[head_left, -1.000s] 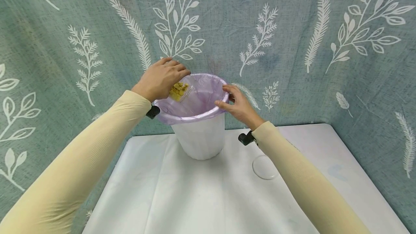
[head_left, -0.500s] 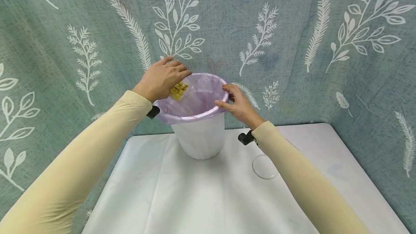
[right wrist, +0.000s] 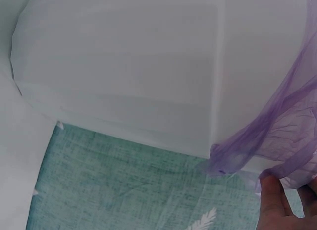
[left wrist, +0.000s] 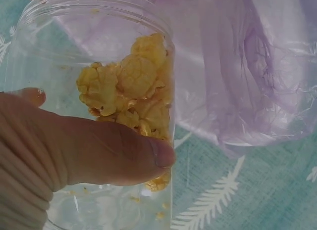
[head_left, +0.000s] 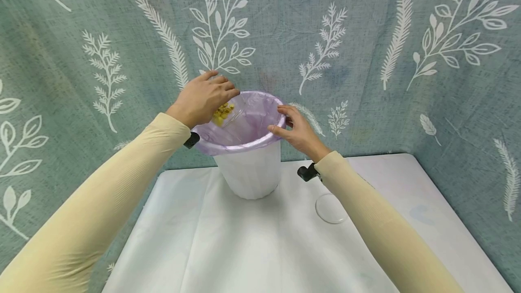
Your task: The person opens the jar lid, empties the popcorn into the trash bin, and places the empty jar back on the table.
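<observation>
My left hand (head_left: 203,99) grips a clear plastic jar (left wrist: 94,22) and holds it tilted over the mouth of a white trash bin (head_left: 250,173). Yellow popcorn (left wrist: 138,74) lies bunched along one side inside the jar, with small crumbs stuck to the wall. In the left wrist view the thumb presses across the jar; the other fingers are mostly hidden. A purple bag (head_left: 262,112) lines the bin and folds over its rim. My right hand (head_left: 299,132) grips that bagged rim on the right, thumb toward me and fingers on the far side.
A clear round lid (head_left: 331,208) lies on the white table (head_left: 228,248), right of the bin and beside my right forearm. Behind the table hangs a green curtain (head_left: 277,49) with white leaf prints, close to the bin.
The popcorn inside the jar has shifted slightly as the jar tips a little further. Both hands stay nearly in place, and the bin has not moved.
</observation>
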The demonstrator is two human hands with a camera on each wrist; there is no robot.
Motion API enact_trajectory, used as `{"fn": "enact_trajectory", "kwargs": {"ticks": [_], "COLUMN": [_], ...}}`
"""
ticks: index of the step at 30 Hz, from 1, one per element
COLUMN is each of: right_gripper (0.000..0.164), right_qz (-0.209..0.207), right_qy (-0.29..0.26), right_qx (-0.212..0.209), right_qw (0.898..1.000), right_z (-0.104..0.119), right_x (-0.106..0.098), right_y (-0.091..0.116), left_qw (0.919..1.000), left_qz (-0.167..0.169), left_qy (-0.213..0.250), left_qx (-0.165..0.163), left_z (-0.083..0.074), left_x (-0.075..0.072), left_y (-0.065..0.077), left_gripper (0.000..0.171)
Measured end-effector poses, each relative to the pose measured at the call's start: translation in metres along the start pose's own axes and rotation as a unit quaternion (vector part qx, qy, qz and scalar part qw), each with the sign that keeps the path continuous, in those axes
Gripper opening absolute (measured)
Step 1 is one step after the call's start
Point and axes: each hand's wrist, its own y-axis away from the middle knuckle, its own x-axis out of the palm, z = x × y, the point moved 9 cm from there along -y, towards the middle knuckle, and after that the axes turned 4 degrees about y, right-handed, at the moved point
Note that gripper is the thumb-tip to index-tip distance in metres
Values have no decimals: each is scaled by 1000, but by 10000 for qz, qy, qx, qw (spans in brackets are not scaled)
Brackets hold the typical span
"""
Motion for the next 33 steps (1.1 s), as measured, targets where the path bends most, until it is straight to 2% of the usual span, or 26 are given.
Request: {"fn": "enact_trajectory", "kwargs": {"ticks": [10, 23, 33], "right_gripper": [73, 74, 74], "right_qz": [-18, -11, -21], "right_qy": [63, 57, 29], "right_qx": [16, 60, 38], "right_qw": [10000, 10000, 10000], "right_z": [-1, -1, 0], "right_x": [0, 1, 0], "right_y": [0, 0, 0], "left_qw": [9999, 9996, 9996], "left_qz": [91, -29, -71], "left_qy": [-145, -282, -274], "left_qx": [-11, 49, 8], "left_z": [-3, -5, -6], "left_x": [-1, -2, -4], "left_y": [-2, -2, -3], "left_gripper": [70, 64, 67]}}
